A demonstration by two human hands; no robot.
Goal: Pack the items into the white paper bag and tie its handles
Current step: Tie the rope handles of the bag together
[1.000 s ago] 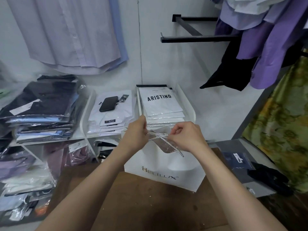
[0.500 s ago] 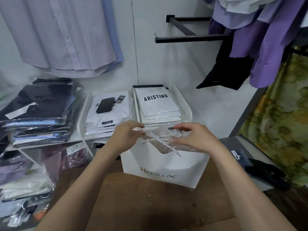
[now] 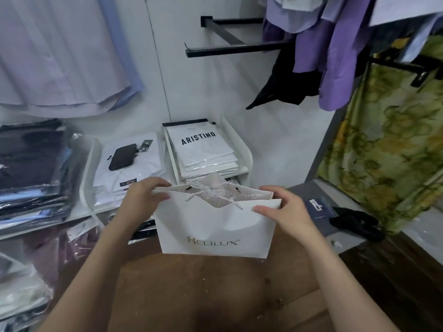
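Both hands have left the cord at mid-bag and gone out to the top corners since half a second ago; the view has tipped down a bit too. White paper bag stands upright on the wooden table, logo face toward the person, mouth up, long axis running left-right across the view. Its handles are crossed into a knot over the mouth, roughly mid-span, a touch nearer the left end; one loose cord end hangs over the front panel's cut-out. Clear-wrapped item sits inside, under the knot. Left hand grips the left top corner, fingers curled over the rim onto the front panel. Right hand pinches the right top corner, thumb behind, fingers flat on the front. So one hand at each end of the long axis, knot between them, neither on the cord. Read: packing done, tie looks done, task near its end; can't tell whether the knot is tight. Next move likely squares or lifts the bag, and both ends should go together, else the paper twists and the knot takes load. Just behind the bag is a white shelf rack with a stack of ARISTINO packs; can't tell if they touch. Phone lies on the next stack left. Dark pouch lies to the right, apart from the bag.
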